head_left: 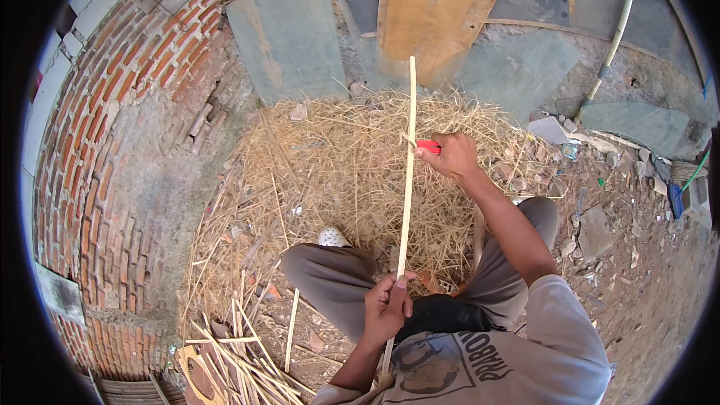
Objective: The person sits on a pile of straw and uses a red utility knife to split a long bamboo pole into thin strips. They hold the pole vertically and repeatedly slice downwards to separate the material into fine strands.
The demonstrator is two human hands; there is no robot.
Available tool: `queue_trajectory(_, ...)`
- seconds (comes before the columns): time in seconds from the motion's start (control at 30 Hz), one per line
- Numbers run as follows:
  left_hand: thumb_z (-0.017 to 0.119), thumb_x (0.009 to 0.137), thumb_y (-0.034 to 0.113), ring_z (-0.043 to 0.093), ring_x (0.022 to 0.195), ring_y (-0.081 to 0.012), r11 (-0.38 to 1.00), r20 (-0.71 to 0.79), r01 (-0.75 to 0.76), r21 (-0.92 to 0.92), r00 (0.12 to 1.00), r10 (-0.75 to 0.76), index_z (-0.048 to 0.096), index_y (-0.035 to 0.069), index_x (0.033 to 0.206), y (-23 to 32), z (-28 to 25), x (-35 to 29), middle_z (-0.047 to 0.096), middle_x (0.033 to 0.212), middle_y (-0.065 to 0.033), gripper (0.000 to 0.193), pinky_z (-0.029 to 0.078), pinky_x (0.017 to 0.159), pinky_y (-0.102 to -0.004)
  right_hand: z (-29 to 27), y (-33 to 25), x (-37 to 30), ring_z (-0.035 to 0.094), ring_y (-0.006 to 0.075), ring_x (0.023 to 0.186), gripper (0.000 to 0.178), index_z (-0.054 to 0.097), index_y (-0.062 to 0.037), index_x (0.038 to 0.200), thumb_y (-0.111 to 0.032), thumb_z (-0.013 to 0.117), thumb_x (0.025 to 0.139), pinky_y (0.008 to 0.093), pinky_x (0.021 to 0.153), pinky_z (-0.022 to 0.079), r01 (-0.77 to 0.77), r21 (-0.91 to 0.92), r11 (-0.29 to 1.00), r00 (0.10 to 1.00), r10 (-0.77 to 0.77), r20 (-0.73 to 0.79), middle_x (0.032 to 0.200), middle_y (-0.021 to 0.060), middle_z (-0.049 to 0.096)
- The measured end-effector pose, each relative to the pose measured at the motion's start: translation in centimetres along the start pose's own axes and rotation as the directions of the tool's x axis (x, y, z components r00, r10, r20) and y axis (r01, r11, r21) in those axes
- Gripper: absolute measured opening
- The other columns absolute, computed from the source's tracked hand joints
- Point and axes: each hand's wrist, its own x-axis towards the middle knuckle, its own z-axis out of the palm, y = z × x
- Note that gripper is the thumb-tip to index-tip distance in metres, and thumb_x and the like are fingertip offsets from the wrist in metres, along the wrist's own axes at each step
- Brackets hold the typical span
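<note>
A long pale bamboo strip point(407, 202) runs nearly upright through the middle of the view, from my lap toward the far boards. My left hand point(385, 307) is closed around its lower part, close to my body. Farther up, my right hand point(453, 156) grips a red-handled knife point(428, 147) that meets the strip's right side. Its blade is mostly hidden at the strip. A thin sliver sticks out to the left where the two meet. Below the strip's upper half lies a wide heap of straw-coloured shavings point(337, 157), between and beyond my bent knees.
Several pale strips point(244, 364) lie loosely piled at the lower left. A worn brick wall point(112, 202) rises on the left. Grey boards point(289, 37) and a brown board point(442, 7) lean at the back. Stone rubble point(596, 232) and a pale pipe point(619, 30) are on the right.
</note>
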Motion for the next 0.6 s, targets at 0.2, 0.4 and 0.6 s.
queue_trajectory(0.2,0.046,0.103,0.017,0.042,0.047,-0.0023,0.996,0.107,0.085,0.042,0.990,-0.089,0.060,-0.001,0.112,-0.7,-0.4,-1.9,0.047,0.054,0.0031,0.025,0.030,0.045,-0.0192,-1.8,3.8,2.7,0.065,0.0343,0.064,0.082,0.070,-0.0053,0.073,-0.080,0.039,0.082,0.0458,0.058,0.047,-0.297,0.108,0.949,0.943,0.309,-0.121,0.061,0.0182,0.062)
queue_trajectory(0.4,0.045,0.103,0.018,0.042,0.042,-0.0036,0.994,0.113,0.096,0.061,0.988,-0.103,0.061,0.000,0.111,-2.1,-1.9,-2.8,0.050,0.052,-0.0003,0.026,0.030,0.041,-0.0195,-1.3,6.5,3.2,0.039,0.0200,0.042,0.078,0.041,-0.0092,0.046,-0.077,0.040,0.086,0.0388,0.046,0.034,-0.454,0.489,0.744,0.852,0.523,-0.005,0.046,0.0050,0.042)
queue_trajectory(0.6,0.045,0.103,0.021,0.042,0.041,-0.0028,0.991,0.066,0.129,0.045,0.989,-0.132,0.060,0.002,0.117,-1.1,-2.1,-0.9,0.052,0.055,0.0001,0.028,0.030,0.040,-0.0191,-0.4,-3.6,-3.1,0.029,0.0065,0.044,0.048,0.052,-0.0098,0.071,-0.051,0.054,0.094,0.0270,0.042,0.029,-0.402,0.834,0.379,0.913,0.094,0.398,0.054,-0.0060,0.035)
